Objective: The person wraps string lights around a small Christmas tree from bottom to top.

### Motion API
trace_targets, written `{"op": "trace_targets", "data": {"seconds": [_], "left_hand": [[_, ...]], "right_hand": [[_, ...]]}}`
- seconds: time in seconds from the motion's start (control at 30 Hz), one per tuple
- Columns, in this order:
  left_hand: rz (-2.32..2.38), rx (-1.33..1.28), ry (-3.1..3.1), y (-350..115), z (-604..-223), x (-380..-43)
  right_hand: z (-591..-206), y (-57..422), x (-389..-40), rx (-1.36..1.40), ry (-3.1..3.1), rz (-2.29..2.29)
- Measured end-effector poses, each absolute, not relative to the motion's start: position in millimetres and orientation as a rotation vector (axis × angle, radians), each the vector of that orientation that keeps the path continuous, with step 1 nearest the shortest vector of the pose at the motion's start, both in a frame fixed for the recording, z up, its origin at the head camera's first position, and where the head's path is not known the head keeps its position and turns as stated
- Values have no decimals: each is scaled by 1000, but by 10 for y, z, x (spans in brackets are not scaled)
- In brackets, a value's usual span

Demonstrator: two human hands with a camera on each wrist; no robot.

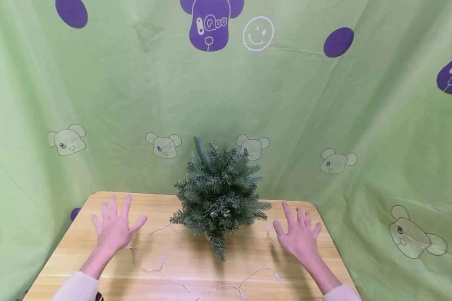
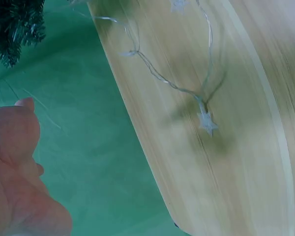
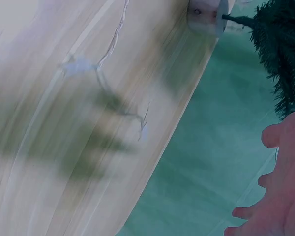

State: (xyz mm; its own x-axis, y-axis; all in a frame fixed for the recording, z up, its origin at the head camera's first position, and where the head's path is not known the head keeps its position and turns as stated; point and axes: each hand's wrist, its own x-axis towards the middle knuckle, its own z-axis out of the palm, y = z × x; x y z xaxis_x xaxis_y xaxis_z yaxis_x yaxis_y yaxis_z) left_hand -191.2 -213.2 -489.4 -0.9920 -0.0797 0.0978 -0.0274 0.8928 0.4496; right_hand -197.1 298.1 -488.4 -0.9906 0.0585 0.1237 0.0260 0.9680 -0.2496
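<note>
A small artificial Christmas tree (image 1: 222, 192) stands at the middle of the table, green and bushy, with needled branches. Its pale round base (image 3: 204, 18) shows in the right wrist view. My left hand (image 1: 114, 230) is left of the tree, fingers spread and holding nothing. On the tree's other side, my right hand (image 1: 299, 238) also has its fingers spread, with nothing in its grasp. A thin clear string of lights with star-shaped bulbs runs in a loose loop around the tree's front; one star (image 2: 207, 123) appears in the left wrist view, another star (image 3: 78, 65) in the right.
The light wood table (image 1: 71, 255) has rounded back corners. A green curtain (image 1: 286, 104) printed with purple and outlined bear heads hangs behind it and along both sides.
</note>
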Motion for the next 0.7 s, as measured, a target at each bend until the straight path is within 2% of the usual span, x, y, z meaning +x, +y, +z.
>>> {"op": "trace_targets", "data": {"seconds": [0.43, 0.7], "left_hand": [[-778, -10, -2951, -1901, -4899, -1920], [-753, -99, -2978, -1707, -5043, -1878]], "right_hand": [[-4980, 2683, -1887, 45, -2922, 424], [-5137, 2559, -1804, 85, -2937, 425]]}}
